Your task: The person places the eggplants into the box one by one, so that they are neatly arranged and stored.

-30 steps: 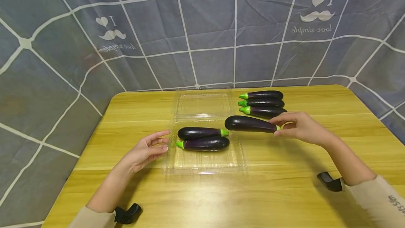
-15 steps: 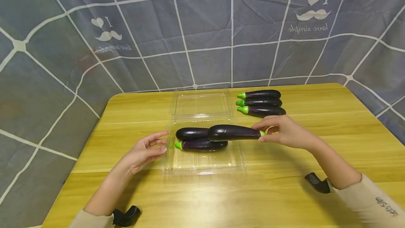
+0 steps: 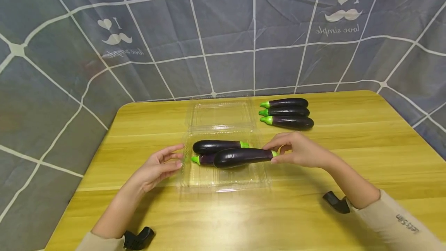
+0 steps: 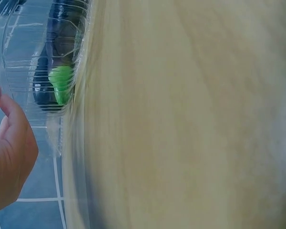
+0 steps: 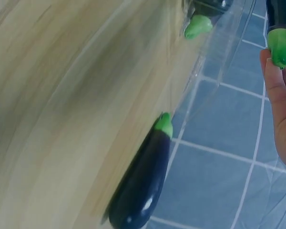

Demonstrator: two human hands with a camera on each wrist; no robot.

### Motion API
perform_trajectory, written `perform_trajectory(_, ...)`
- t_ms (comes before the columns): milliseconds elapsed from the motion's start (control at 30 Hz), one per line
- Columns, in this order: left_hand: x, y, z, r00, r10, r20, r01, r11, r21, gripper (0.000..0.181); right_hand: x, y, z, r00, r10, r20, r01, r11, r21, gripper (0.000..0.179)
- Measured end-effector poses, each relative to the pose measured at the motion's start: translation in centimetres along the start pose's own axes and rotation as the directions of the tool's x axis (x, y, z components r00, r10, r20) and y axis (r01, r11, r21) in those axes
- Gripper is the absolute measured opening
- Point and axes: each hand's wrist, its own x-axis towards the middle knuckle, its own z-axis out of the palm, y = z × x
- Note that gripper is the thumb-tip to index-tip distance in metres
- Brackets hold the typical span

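My right hand [image 3: 299, 150] pinches the green stem end of a dark purple eggplant [image 3: 240, 157], held tilted over the clear plastic clamshell container [image 3: 223, 181]. Two more eggplants lie inside the container: the farther eggplant [image 3: 214, 146] has its stem to the right. Partly hidden by the held one, the nearer eggplant [image 3: 205, 160] points its stem left. At the container's left rim, my left hand [image 3: 156, 169] lightly holds the edge between thumb and fingers. The left wrist view shows those fingertips on the plastic rim [image 4: 0, 71].
Three eggplants [image 3: 289, 112] lie in a stack-like row at the back right of the wooden table [image 3: 223, 220]. The container's open lid [image 3: 223, 113] lies flat behind its base. A grey patterned curtain [image 3: 230, 30] hangs along the table's back and sides.
My right hand has carried the eggplant leftward and toward me, from beside the container to over the two eggplants in it. My left hand stays at the rim.
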Motion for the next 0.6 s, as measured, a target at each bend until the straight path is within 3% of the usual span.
perform_trajectory(300, -0.2, 0.1, 0.1, 1.000, 0.008, 0.004, -0.007, 1.000, -0.003, 0.063, 1.4, -1.2, 1.3, 1.000, -0.010, 0.020, 0.009, 0.998, 0.066, 0.032)
perform_trajectory(600, -0.2, 0.0, 0.1, 1.000, 0.011, -0.001, -0.011, 1.000, -0.013, 0.062, 2.8, -1.8, 2.9, 0.998, 0.040, 0.052, -0.047, 0.989, 0.141, 0.032)
